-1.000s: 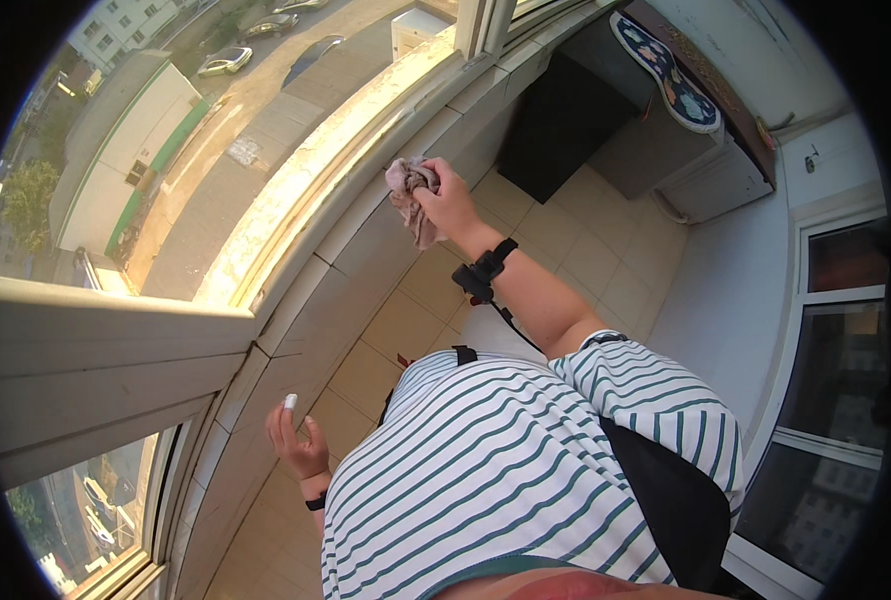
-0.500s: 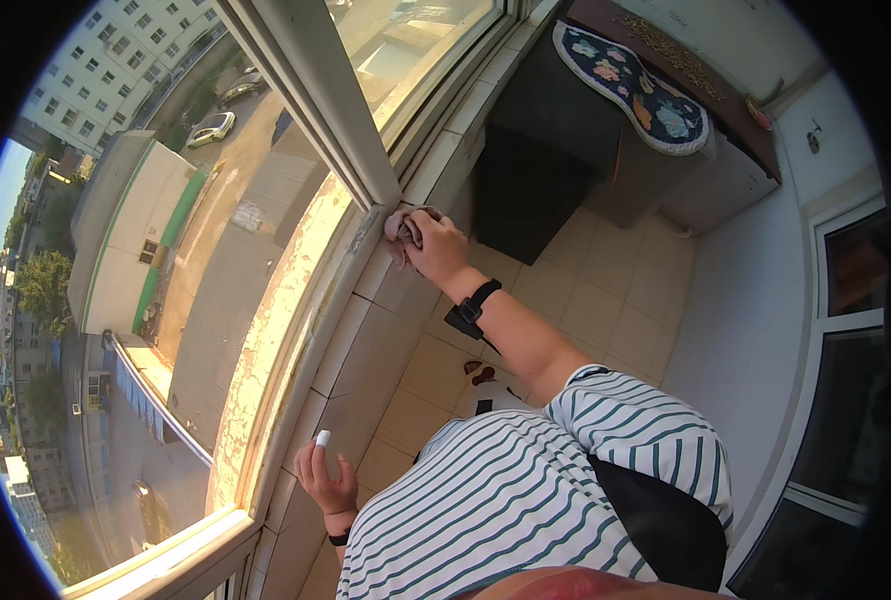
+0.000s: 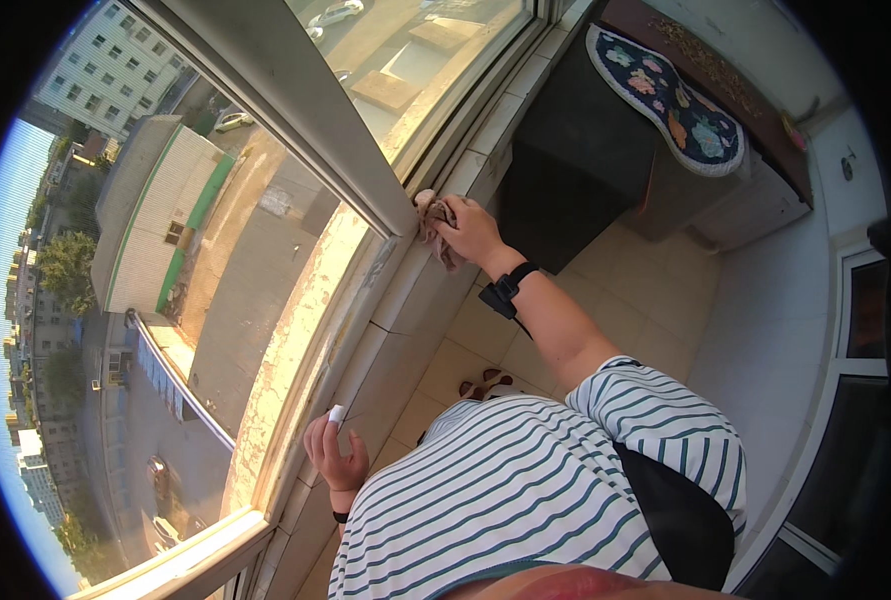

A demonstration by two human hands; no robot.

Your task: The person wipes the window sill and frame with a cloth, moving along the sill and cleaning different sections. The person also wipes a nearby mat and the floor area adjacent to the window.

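My right hand is closed on a crumpled pinkish-brown cloth, pressing it to the tiled window sill beside the foot of the white window post. A loose fold of the cloth hangs below my fingers. A black band with a small box circles my right wrist. My left hand is near the inner edge of the sill at the lower left, holding nothing. Its fingers are slightly bent with the thumb apart, and a white wrap covers one fingertip.
Past the window opening lie an outer ledge with peeling paint and a yard far below. A black box-shaped piece stands beyond my right hand, close to the sill. Behind it, a floral mat lies over a cabinet. Pale tiles cover the floor.
My right hand and the cloth have slid a little farther along the sill, past the post's foot. More of the cloth shows. The whole view has shifted slightly; my left hand stays near the sill.
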